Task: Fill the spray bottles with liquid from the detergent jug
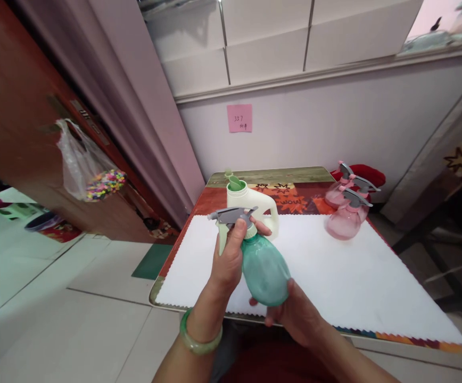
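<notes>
A green translucent spray bottle [265, 268] with a grey and pale-green trigger head is held tilted above the front of the table. My left hand [231, 250] is closed around its neck, the thumb just below the grey top. Under the rounded base, my right hand [297, 314] supports the bottle, its fingers partly hidden beneath. Just behind the spray head stands a cream jug [250, 199] with a handle and an open mouth. Something green, perhaps a scoop or funnel [236, 183], sits in that mouth.
Several pink spray bottles [343, 221] stand at the table's right, by a red object [369, 175]. A white scalloped mat [374, 290] covers most of the table. A plastic bag of colourful bits [105, 183] hangs from the door at left. A pink note [239, 118] is on the wall.
</notes>
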Action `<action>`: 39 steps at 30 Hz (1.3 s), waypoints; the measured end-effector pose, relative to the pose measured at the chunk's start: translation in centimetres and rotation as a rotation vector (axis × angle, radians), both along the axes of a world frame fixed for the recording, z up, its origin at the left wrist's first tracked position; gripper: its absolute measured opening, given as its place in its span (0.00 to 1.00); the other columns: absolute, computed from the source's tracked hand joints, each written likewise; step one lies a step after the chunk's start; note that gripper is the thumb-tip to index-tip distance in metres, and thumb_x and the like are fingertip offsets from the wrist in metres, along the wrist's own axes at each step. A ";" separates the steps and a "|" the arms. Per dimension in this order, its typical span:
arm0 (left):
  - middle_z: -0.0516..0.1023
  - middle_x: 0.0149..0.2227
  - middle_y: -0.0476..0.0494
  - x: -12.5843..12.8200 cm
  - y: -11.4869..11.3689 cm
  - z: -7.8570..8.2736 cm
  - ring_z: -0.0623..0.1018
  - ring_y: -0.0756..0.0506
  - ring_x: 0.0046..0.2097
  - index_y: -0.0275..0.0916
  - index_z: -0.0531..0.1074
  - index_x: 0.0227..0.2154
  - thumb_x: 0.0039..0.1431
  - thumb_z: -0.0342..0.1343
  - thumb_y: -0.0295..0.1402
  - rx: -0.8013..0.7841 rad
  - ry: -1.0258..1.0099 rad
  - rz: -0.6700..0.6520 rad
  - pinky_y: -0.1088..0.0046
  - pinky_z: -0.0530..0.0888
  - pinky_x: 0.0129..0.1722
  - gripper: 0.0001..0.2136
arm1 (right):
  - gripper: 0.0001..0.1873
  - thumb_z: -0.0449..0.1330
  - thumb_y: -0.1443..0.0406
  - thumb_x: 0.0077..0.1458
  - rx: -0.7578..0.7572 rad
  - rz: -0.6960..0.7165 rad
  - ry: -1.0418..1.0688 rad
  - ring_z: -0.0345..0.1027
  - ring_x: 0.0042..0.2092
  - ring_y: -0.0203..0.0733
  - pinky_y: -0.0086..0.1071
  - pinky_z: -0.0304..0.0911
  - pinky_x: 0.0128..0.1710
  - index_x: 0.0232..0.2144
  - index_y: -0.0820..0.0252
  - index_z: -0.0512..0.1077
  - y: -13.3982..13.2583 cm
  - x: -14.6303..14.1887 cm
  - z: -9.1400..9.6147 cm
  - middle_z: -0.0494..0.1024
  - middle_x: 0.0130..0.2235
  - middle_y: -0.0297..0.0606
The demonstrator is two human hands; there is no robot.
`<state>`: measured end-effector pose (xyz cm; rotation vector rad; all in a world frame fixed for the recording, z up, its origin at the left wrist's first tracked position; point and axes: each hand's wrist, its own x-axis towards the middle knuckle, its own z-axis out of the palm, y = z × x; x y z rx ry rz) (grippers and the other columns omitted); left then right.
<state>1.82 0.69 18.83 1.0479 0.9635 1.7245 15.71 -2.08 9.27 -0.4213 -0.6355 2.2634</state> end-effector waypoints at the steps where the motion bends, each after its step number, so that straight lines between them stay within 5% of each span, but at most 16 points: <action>1: 0.83 0.36 0.41 0.1 0.0 0.1 0.81 0.41 0.41 0.39 0.76 0.38 0.67 0.55 0.48 0.004 0.005 0.009 0.65 0.75 0.42 0.16 | 0.42 0.75 0.45 0.43 0.053 -0.103 -0.015 0.78 0.43 0.48 0.31 0.77 0.29 0.57 0.54 0.71 -0.3 -0.2 0.1 0.81 0.46 0.44; 3: 0.83 0.36 0.41 0.2 -0.1 0.4 0.81 0.40 0.42 0.39 0.77 0.38 0.66 0.56 0.49 0.014 0.018 0.004 0.64 0.75 0.44 0.16 | 0.43 0.75 0.44 0.42 0.039 -0.145 -0.002 0.77 0.49 0.49 0.34 0.78 0.34 0.57 0.52 0.71 -0.3 -0.4 -0.1 0.80 0.51 0.44; 6: 0.83 0.36 0.41 0.2 -0.4 0.4 0.81 0.41 0.39 0.39 0.77 0.38 0.65 0.57 0.50 0.010 0.051 -0.042 0.64 0.75 0.42 0.17 | 0.50 0.55 0.26 0.46 -0.168 0.226 0.102 0.79 0.35 0.43 0.28 0.72 0.21 0.51 0.60 0.74 0.8 -0.6 -0.7 0.82 0.46 0.50; 9: 0.84 0.37 0.39 0.0 -0.6 0.2 0.79 0.43 0.33 0.38 0.77 0.39 0.65 0.55 0.51 -0.023 0.078 -0.112 0.66 0.75 0.35 0.19 | 0.55 0.46 0.23 0.44 -0.300 0.497 0.171 0.67 0.17 0.31 0.23 0.60 0.11 0.46 0.65 0.75 1.9 -0.4 -1.6 0.83 0.37 0.48; 14: 0.84 0.36 0.42 -0.2 -0.6 -0.1 0.81 0.40 0.39 0.40 0.78 0.41 0.64 0.58 0.49 -0.024 0.024 -0.009 0.65 0.76 0.39 0.16 | 0.43 0.60 0.32 0.50 -0.228 0.301 0.176 0.77 0.30 0.37 0.21 0.65 0.17 0.48 0.64 0.75 1.4 -0.1 -1.9 0.83 0.43 0.49; 19: 0.83 0.34 0.42 0.0 -0.3 0.5 0.82 0.40 0.40 0.40 0.77 0.38 0.64 0.58 0.50 -0.046 -0.024 0.024 0.65 0.77 0.39 0.17 | 0.37 0.72 0.43 0.45 -0.019 0.011 0.059 0.79 0.44 0.49 0.37 0.76 0.38 0.51 0.56 0.74 0.2 -0.3 -0.9 0.81 0.46 0.44; 24: 0.80 0.30 0.47 -0.2 0.2 2.1 0.82 0.44 0.38 0.40 0.75 0.37 0.61 0.61 0.52 -0.006 -0.157 0.089 0.67 0.78 0.40 0.18 | 0.44 0.77 0.58 0.37 0.027 -0.220 -0.132 0.72 0.51 0.51 0.41 0.75 0.41 0.58 0.45 0.67 -0.2 -0.7 -0.5 0.73 0.58 0.38; 28: 0.78 0.29 0.49 -1.3 0.6 3.2 0.80 0.48 0.31 0.40 0.74 0.36 0.59 0.62 0.53 0.072 -0.163 0.133 0.70 0.78 0.35 0.20 | 0.48 0.76 0.58 0.37 0.007 -0.171 -0.146 0.71 0.54 0.54 0.43 0.75 0.42 0.60 0.47 0.63 0.0 -0.4 -1.0 0.72 0.58 0.42; 36: 0.76 0.26 0.52 -9.0 0.1 8.5 0.72 0.53 0.23 0.41 0.72 0.31 0.67 0.51 0.55 0.257 -0.219 0.387 0.75 0.72 0.26 0.22 | 0.43 0.74 0.60 0.42 -0.002 -0.139 -0.199 0.74 0.52 0.53 0.42 0.75 0.41 0.61 0.49 0.66 1.2 3.0 -4.9 0.74 0.59 0.43; 39: 0.76 0.25 0.51 -13.3 0.7 7.9 0.72 0.51 0.22 0.40 0.72 0.32 0.67 0.50 0.55 0.242 -0.123 0.562 0.74 0.71 0.25 0.22 | 0.40 0.74 0.59 0.44 -0.030 -0.159 -0.211 0.74 0.53 0.55 0.41 0.75 0.40 0.60 0.51 0.68 1.5 4.4 -5.8 0.76 0.56 0.44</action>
